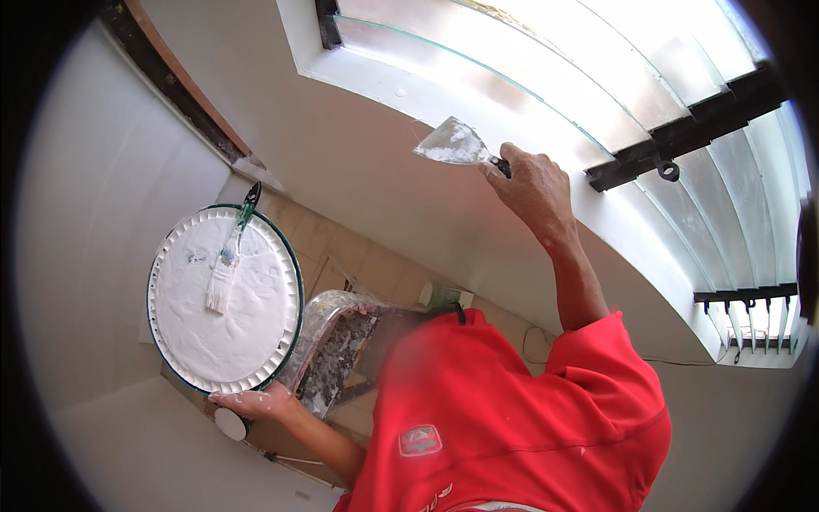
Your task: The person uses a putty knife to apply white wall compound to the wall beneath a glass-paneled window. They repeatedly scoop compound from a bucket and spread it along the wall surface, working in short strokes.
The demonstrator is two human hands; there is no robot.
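Note:
My left hand (256, 401) is at the lower rim of a round white bucket lid (162, 320), palm up, its fingers partly hidden beneath. The lid has a ribbed rim and a dark green edge; white paste (205, 341) covers its inside. Across the paste lies a paintbrush (223, 277), bristles coated white, green handle over the far rim. Raised at the upper right, my right hand (537, 183) is closed round the dark handle of a putty knife (461, 145). White smears mark its wide blade, which points left, close to the pale wall below the window.
A louvred glass window (529, 68) with dark frames fills the upper right above a white sill (384, 90). Below me stands a paint-spattered metal ladder (328, 341). On the tiled floor (320, 235) are a green-and-white container (444, 296) and a thin cable (533, 341).

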